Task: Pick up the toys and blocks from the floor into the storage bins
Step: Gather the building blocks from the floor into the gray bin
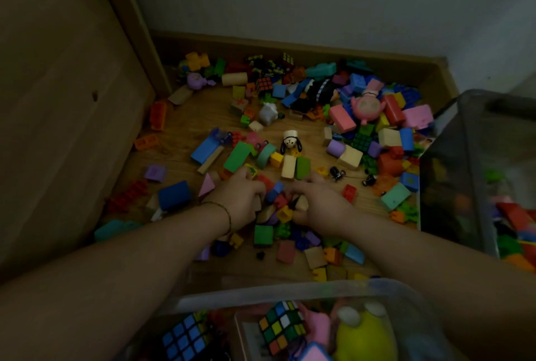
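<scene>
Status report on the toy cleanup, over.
Left hand and right hand down on the floor, fingers curled round loose blocks between them. Clear bin at front, part filled. Many blocks left on the floor; nothing in the way.

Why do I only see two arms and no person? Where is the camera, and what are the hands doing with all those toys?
The camera sits on the person's head and looks down, so you see only their arms. The left hand, with a thin wristband, and the right hand dig into a heap of coloured blocks on the wooden floor. It is too dark to tell which blocks they grip. A clear bin in front holds puzzle cubes; a second bin stands to the right.
</scene>
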